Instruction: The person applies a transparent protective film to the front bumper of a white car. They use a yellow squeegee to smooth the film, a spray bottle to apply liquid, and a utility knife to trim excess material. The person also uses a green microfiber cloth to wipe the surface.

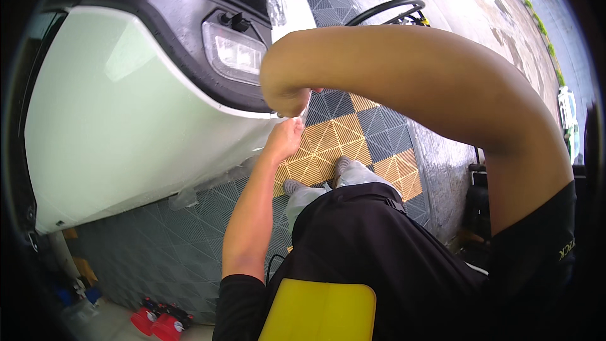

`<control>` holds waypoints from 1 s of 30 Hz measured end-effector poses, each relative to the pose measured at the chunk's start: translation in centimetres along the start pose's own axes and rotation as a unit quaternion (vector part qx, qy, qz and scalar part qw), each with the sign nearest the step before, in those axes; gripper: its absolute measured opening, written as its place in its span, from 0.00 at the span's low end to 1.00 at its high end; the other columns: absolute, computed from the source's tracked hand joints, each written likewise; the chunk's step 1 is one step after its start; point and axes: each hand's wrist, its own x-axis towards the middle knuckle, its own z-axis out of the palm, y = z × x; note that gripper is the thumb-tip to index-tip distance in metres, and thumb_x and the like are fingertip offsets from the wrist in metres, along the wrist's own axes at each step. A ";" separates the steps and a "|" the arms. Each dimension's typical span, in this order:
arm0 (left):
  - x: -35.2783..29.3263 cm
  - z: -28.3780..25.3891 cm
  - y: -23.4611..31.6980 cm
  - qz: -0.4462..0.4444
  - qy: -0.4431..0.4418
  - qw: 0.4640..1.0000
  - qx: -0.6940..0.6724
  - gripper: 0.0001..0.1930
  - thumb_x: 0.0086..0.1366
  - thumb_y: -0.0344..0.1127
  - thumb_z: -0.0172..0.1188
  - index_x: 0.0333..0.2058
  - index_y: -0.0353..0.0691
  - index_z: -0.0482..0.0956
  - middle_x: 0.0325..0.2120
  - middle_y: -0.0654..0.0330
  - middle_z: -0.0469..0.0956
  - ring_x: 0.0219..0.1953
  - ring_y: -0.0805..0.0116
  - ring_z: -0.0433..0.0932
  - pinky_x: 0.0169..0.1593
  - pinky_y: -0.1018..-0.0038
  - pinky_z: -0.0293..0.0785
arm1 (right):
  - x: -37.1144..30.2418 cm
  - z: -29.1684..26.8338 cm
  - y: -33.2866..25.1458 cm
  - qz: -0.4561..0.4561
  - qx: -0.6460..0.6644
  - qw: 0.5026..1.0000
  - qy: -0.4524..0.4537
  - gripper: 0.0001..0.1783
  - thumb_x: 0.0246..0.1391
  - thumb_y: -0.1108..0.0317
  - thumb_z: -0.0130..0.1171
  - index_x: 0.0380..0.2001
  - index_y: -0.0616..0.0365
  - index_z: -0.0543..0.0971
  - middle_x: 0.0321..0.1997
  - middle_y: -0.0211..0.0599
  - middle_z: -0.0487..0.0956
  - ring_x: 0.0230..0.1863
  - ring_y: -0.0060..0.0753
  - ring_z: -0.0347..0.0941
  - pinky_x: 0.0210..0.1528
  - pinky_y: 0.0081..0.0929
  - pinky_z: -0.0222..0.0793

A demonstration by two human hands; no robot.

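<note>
A white car body panel (pixel 132 120) with dark trim (pixel 161 31) fills the left side, and a clear lamp (pixel 238 55) is set into the trim. My left hand (pixel 285 137) is at the panel's lower right corner, its fingers curled together; what they hold, if anything, is too small to make out. Just above it my right hand (pixel 282 85) bends down sharply at the wrist, over the edge beside the lamp. Its fingers are mostly hidden behind the hand. Loose clear film (pixel 183 199) hangs along the panel's lower edge.
Grey and yellow slatted floor tiles (pixel 331 142) lie under my feet. A black hose (pixel 385 6) loops at the back. Red and black objects (pixel 161 322) stand on the floor at lower left. A flat yellow piece (pixel 319 312) is close in front of my body.
</note>
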 end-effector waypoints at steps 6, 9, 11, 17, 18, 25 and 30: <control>-2.2 -2.3 -1.3 -0.052 -0.024 0.998 -0.029 0.14 0.71 0.32 0.46 0.45 0.29 0.77 0.37 0.50 0.84 0.41 0.60 0.83 0.49 0.66 0.76 | -8.2 2.3 3.7 0.016 0.171 0.984 0.036 0.17 0.50 0.58 0.62 0.41 0.54 0.84 0.40 0.36 0.82 0.38 0.35 0.77 0.40 0.37 0.74; -2.5 -2.7 0.2 -0.080 -0.043 0.996 0.008 0.15 0.72 0.32 0.46 0.48 0.30 0.76 0.38 0.51 0.84 0.42 0.60 0.83 0.50 0.67 0.76 | -8.9 4.9 4.3 -0.004 0.199 0.977 0.073 0.14 0.47 0.61 0.60 0.34 0.57 0.85 0.27 0.32 0.83 0.27 0.31 0.78 0.29 0.35 0.75; -2.3 -2.8 1.6 -0.083 -0.033 0.996 0.021 0.15 0.71 0.33 0.46 0.47 0.30 0.76 0.39 0.50 0.83 0.43 0.57 0.82 0.50 0.65 0.75 | -7.4 5.8 4.2 -0.021 0.169 0.974 0.148 0.13 0.45 0.63 0.60 0.33 0.57 0.85 0.26 0.32 0.82 0.26 0.33 0.76 0.28 0.36 0.74; -2.2 1.2 -3.1 0.059 0.058 0.995 0.047 0.13 0.69 0.33 0.48 0.42 0.31 0.79 0.40 0.43 0.81 0.45 0.43 0.79 0.49 0.57 0.74 | 1.9 3.3 -0.3 0.007 0.063 0.975 0.211 0.13 0.47 0.61 0.61 0.33 0.56 0.85 0.28 0.36 0.83 0.29 0.37 0.76 0.33 0.37 0.74; -2.2 1.7 -2.2 0.025 0.081 0.996 -0.033 0.13 0.68 0.33 0.48 0.41 0.31 0.79 0.40 0.41 0.81 0.45 0.41 0.78 0.49 0.54 0.73 | 2.3 3.1 -0.8 0.011 0.059 0.979 0.196 0.13 0.47 0.61 0.62 0.33 0.56 0.85 0.29 0.36 0.83 0.30 0.38 0.77 0.34 0.38 0.74; -3.5 -3.2 0.4 0.019 -0.004 1.000 0.004 0.15 0.73 0.38 0.46 0.44 0.34 0.78 0.33 0.46 0.84 0.35 0.48 0.83 0.42 0.58 0.77 | -3.3 8.6 2.4 0.014 0.232 0.967 0.105 0.15 0.50 0.56 0.64 0.35 0.56 0.85 0.32 0.41 0.84 0.35 0.42 0.81 0.40 0.38 0.75; -4.0 -6.7 0.8 -0.070 -0.052 0.995 -0.050 0.15 0.75 0.38 0.45 0.46 0.33 0.76 0.34 0.50 0.84 0.34 0.64 0.83 0.41 0.69 0.78 | -9.8 21.3 -2.9 0.092 0.573 0.812 0.063 0.25 0.51 0.56 0.63 0.51 0.53 0.77 0.39 0.46 0.83 0.42 0.49 0.81 0.44 0.45 0.74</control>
